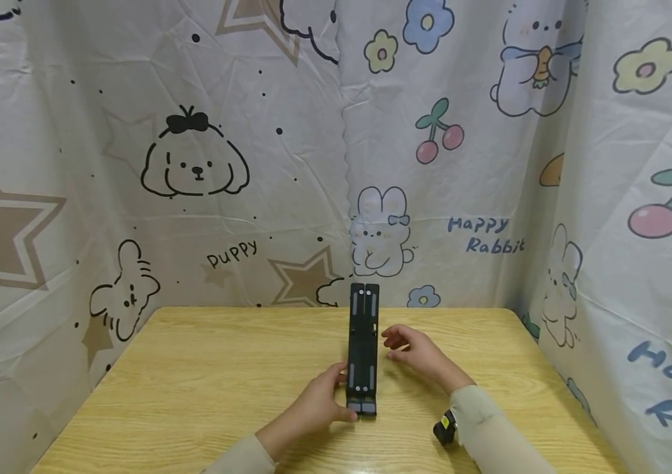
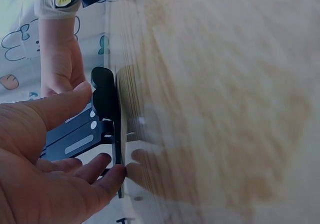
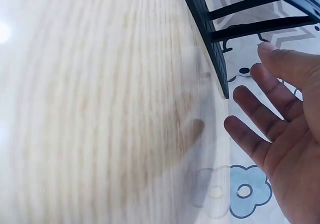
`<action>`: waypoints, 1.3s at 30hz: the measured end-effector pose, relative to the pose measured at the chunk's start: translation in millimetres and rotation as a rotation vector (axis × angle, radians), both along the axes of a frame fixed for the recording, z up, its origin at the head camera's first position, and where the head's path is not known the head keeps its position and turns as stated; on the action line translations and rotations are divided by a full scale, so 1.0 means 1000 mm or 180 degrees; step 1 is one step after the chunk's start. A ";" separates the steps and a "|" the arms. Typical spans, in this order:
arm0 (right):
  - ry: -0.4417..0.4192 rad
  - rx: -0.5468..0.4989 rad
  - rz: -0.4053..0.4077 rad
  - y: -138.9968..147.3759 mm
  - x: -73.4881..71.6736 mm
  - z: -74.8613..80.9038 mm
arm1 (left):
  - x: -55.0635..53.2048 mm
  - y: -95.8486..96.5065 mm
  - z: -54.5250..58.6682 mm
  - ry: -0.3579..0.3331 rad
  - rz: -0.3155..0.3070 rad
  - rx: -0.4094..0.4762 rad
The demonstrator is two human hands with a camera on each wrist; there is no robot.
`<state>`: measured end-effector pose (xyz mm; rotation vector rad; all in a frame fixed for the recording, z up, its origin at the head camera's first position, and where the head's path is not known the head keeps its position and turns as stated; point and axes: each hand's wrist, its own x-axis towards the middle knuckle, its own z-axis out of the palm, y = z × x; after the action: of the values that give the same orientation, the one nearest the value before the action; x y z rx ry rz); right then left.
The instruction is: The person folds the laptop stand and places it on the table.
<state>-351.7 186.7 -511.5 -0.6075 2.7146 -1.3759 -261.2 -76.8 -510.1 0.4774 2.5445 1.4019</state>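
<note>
A black folding laptop stand (image 1: 362, 342) stands on the table, drawn together into a narrow form with its sloped top rising away from me. Grey pads and pale rivets show on its two arms. At its near left corner is my left hand (image 1: 319, 401), thumb by the front lip and fingertips along the side. The left wrist view shows that hand's fingers (image 2: 107, 184) right at the base, with thumb and fingers spread apart. My right hand (image 1: 421, 355) hovers to the right of the stand, holding nothing. Its loosely bent fingers (image 3: 257, 114) are apart from the frame in the right wrist view.
The light wood table (image 1: 223, 368) ends at a back edge just behind the stand. Curtains (image 1: 288, 164) printed with cartoon animals enclose the back and sides. A small black device (image 1: 445, 428) is strapped at the right wrist.
</note>
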 end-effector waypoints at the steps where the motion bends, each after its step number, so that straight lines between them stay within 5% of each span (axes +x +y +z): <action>1: -0.0003 0.0016 -0.0008 0.000 -0.002 0.000 | 0.000 0.000 0.000 0.0011 0.0000 -0.0024; 13: 0.0072 0.0086 0.0095 -0.009 -0.015 0.010 | -0.003 0.005 -0.003 0.0298 -0.0021 -0.0277; 39: -0.0210 -0.0114 0.0643 -0.010 -0.007 -0.005 | -0.008 0.000 -0.002 0.0209 0.0060 -0.0399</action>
<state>-359.0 176.7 -516.4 -0.7987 2.5029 -1.3713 -269.3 -77.2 -512.4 0.4866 2.6755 1.2426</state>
